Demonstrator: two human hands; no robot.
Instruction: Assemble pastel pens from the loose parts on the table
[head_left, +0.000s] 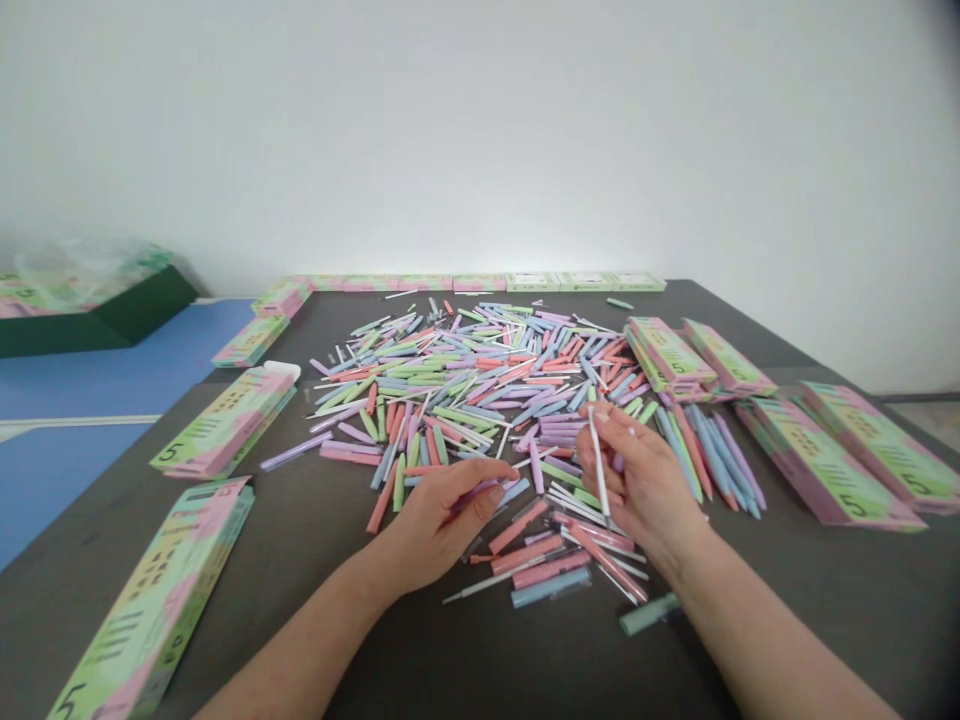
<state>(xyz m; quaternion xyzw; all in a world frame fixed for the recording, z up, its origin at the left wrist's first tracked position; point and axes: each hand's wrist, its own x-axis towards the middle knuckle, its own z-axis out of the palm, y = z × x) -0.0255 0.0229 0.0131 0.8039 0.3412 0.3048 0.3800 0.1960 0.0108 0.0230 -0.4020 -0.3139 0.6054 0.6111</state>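
Note:
In front of me spreads a big pile of pen parts: pink, blue, green and purple barrels and caps, mixed with thin white refills. My right hand is at the pile's near right side, its fingers closed around a white pen refill that points down and toward me. My left hand is over the near edge of the pile, thumb and fingers curled together. A purple piece shows by its fingers, but whether it is gripped is hidden. Between the hands lie pink barrels and a blue barrel.
Printed pen boxes line the left table edge, with more along the back. Stacked boxes lie at the right, beside a row of assembled-looking pens. A dark green tray holds plastic-wrapped items on a blue surface.

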